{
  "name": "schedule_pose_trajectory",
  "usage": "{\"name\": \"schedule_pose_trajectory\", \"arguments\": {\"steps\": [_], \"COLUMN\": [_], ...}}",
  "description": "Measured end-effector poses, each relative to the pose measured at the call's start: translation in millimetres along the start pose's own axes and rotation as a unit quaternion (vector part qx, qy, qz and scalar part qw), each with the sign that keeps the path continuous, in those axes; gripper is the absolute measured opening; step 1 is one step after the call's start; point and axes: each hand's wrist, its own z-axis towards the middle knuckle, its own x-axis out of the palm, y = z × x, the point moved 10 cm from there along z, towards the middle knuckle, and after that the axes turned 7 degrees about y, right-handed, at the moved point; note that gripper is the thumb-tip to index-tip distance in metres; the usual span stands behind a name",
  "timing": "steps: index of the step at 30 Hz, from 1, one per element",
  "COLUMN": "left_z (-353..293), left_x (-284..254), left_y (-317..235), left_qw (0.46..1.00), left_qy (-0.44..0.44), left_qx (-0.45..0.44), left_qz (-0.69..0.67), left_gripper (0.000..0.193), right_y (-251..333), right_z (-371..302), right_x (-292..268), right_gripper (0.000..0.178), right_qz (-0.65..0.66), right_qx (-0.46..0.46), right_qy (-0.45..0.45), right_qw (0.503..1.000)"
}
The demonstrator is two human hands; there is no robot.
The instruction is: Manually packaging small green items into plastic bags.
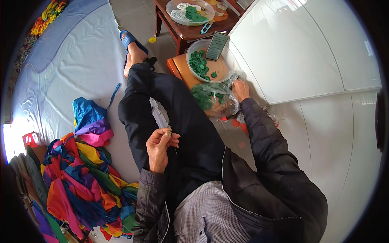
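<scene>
Observed the left hand (pixel 160 150) above the lap, thumb and index pinched together; cannot tell what, if anything, lies between. Noted 1 white strip (pixel 159 113) on the thigh, just beyond those fingertips. Found the right hand (pixel 240 90) grasping gathered plastic at the right edge of 1 clear bag (pixel 208 101) with green contents. Located green pieces (pixel 197 60) in 1 clear bowl (pixel 224 68), just far of the bag. Recorded 1 phone (pixel 217 46) tilted at the bowl's far side. Logged coloured cloth (pixel 81 174) heaped near left.
</scene>
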Motion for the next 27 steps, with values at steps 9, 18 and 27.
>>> {"name": "schedule_pose_trajectory", "arguments": {"steps": [9, 18, 27], "left_z": [0, 0, 1], "left_x": [-3, -4, -1], "left_y": [2, 3, 0], "left_qw": [1.000, 1.000, 1.000], "left_qy": [-0.003, -0.004, 0.001], "left_qx": [0.002, 0.005, 0.005], "left_qz": [-0.002, 0.000, 0.001], "left_gripper": [0.015, 0.018, 0.016], "right_y": [2, 4, 0], "right_z": [0, -2, -7], "right_x": [2, 6, -5], "right_gripper": [0.014, 0.015, 0.011], "right_qz": [0.030, 0.043, 0.053], "right_qx": [-0.016, -0.039, -0.032], "right_qy": [0.010, 0.038, -0.018], "right_qw": [0.999, 0.998, 0.998]}}
